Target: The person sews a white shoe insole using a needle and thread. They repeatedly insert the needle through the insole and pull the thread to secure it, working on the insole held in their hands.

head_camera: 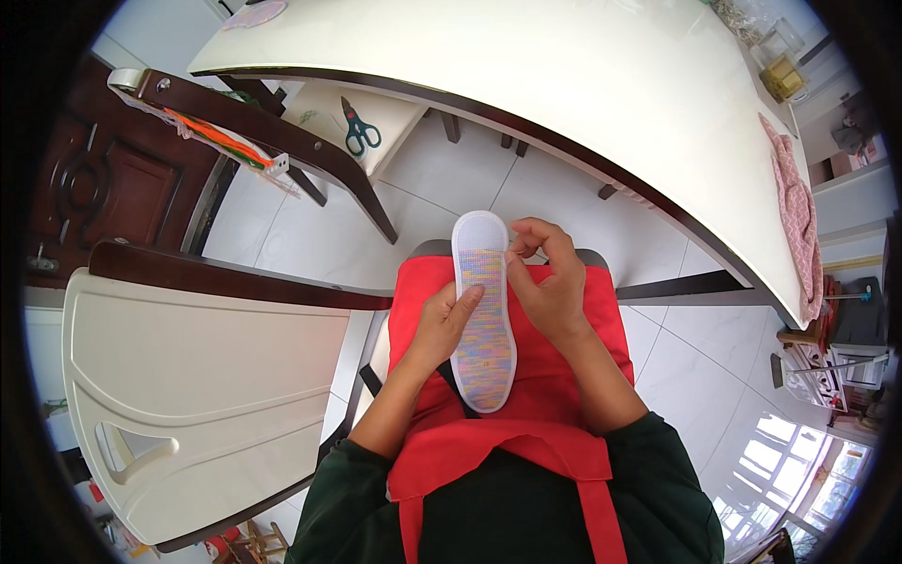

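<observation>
A shoe insole lies lengthwise over my lap, toe end away from me. Yellow, pink and blue stitching covers most of its face; the toe end is plain pale mesh inside a white bound edge. My left hand grips its left side, thumb on top and fingers hidden beneath. At the upper right edge of the insole is my right hand, its fingers bent toward the thumb. Whether a needle or thread is between those fingertips is too small to tell. Below the insole spreads a red apron.
A white table with a dark edge curves ahead, a pink cloth on its right end. Scissors rest on a chair seat at upper left. Colored thread hangs along that chair's dark rail. A chair backrest stands at left.
</observation>
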Action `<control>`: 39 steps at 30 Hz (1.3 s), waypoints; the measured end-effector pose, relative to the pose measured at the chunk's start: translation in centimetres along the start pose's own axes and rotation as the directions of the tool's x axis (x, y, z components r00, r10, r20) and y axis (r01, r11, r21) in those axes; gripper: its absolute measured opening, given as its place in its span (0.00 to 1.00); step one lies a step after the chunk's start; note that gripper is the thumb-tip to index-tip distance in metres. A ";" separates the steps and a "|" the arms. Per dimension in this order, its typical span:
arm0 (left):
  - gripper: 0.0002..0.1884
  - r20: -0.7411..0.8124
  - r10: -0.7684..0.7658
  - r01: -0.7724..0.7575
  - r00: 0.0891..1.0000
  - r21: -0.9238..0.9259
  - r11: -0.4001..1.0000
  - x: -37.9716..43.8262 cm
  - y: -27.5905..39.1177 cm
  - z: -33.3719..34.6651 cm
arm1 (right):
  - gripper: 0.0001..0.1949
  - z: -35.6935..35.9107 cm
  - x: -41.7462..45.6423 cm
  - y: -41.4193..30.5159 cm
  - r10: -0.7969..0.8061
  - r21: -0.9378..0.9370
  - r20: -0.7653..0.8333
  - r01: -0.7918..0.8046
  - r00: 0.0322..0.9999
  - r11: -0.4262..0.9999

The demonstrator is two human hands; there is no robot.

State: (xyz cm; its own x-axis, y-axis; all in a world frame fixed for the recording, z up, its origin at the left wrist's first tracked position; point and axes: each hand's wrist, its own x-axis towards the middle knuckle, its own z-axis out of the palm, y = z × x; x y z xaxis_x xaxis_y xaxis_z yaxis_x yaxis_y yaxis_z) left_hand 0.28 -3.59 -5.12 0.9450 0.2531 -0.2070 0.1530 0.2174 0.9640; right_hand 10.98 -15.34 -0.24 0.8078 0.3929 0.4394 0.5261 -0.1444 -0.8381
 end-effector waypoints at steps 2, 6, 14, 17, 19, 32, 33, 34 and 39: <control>0.16 0.001 0.003 -0.003 1.000 -0.007 1.000 0.0 0.0 0.0 | 0.18 0.0 0.1 0.0 -0.007 -0.014 -0.001 0.007 1.000 1.000; 0.16 -0.002 0.003 -0.003 1.000 -0.002 1.000 0.0 0.1 0.1 | 0.17 0.0 0.1 0.0 -0.010 -0.030 -0.003 0.010 1.000 1.000; 0.16 -0.027 0.010 -0.009 1.000 0.055 0.998 0.0 0.0 0.1 | 0.17 0.0 0.2 -0.2 -0.044 -0.080 -0.003 0.043 0.999 0.996; 0.16 -0.024 0.008 -0.007 1.000 0.056 0.998 0.0 0.1 0.1 | 0.17 0.1 0.1 -0.1 -0.018 -0.065 -0.012 0.018 1.000 0.998; 0.16 -0.023 0.009 -0.008 1.000 0.058 0.998 0.0 0.1 0.1 | 0.17 0.1 0.1 0.0 -0.005 -0.052 -0.014 0.004 1.000 0.999; 0.13 0.002 0.074 -0.069 0.997 0.406 0.911 -0.5 2.1 0.7 | 0.15 0.2 0.9 -1.7 -0.221 -0.369 0.116 0.249 0.968 0.896; 0.13 0.002 0.075 -0.069 0.997 0.419 0.905 -0.6 2.1 0.7 | 0.15 0.2 1.0 -1.7 -0.197 -0.372 0.134 0.233 0.971 0.899; 0.13 0.002 0.077 -0.070 0.997 0.432 0.899 -0.6 2.2 0.6 | 0.13 0.0 1.1 -1.9 -0.096 -0.289 0.130 0.130 0.987 0.948; 0.12 0.077 0.067 -0.086 0.995 0.264 0.961 -0.7 4.7 -0.9 | 0.09 -3.5 2.3 -0.7 0.348 0.111 0.079 -0.355 0.934 0.928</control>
State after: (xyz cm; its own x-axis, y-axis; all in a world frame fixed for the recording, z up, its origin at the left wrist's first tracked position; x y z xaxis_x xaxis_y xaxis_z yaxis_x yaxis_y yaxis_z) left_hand 0.10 -1.88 -0.59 0.9726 0.1938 -0.1281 0.1424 -0.0616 0.9879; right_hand 13.40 -17.53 2.53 0.9169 0.3881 0.0934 0.1718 -0.1723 -0.9699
